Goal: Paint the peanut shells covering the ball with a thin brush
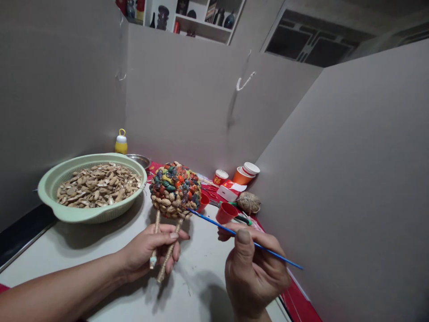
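My left hand (152, 250) is closed around the two twine-wrapped sticks (171, 252) that form the legs of a rounded craft piece covered in peanut shells (174, 190). The shells on its upper part are painted red, orange, green, yellow and dark blue; those along the lower edge show bare tan. In my right hand (254, 264) a thin blue paintbrush (214, 222) is pinched between thumb and fingers. Its tip meets the lower right of the shell-covered body. Just beyond my right hand stands a red cup (226, 213), and another red cup (203, 202) is partly hidden behind the craft piece.
A light green colander (92, 217) full of peanut shells stands at the left. Behind it are a metal bowl (139, 160) and a yellow bottle (121, 144). Stacked paper cups (244, 175), a twine ball (249, 202) and a small white box (228, 192) sit near the right wall panel.
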Motion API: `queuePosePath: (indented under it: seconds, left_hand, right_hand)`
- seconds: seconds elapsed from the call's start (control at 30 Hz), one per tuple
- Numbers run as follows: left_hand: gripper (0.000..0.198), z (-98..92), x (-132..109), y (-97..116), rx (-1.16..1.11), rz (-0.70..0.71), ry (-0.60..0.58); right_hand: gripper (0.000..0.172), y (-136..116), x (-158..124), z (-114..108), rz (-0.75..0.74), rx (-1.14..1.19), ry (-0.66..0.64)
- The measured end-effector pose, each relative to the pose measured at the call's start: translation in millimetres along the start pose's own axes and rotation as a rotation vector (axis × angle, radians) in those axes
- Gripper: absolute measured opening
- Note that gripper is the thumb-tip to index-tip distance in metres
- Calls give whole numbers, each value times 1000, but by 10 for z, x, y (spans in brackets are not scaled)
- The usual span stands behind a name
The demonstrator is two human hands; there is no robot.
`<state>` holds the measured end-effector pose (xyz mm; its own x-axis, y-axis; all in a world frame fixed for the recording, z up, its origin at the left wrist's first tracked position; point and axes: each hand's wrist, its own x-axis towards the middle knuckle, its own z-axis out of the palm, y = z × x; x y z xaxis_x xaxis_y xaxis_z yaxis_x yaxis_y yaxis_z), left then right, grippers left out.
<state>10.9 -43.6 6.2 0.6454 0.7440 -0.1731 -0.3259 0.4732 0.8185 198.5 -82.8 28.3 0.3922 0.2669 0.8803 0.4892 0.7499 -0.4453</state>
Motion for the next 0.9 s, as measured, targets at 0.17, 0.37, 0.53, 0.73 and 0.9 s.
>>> queuePosePath:
  seconds: [0.17,0.37,0.53,0.73,0.9]
  left_hand:
    - [29,21,-13,5,18,-17,2]
    - [27,1,-21,-22,26,-25,-11]
    - [27,0,-23,-28,19,-23,-11]
    - [27,8,-30,-26,6,-39,-35]
    - [30,5,-22,-26,6,-45,-39]
  right_hand:
    - [10,21,59,30,164,9,47]
    - [20,45,152,5,242,14,132]
    - [22,35,194,-4,304,131,91]
    - [21,52,155,13,328,114,20]
    - [23,87,203,-7,293,90,106]
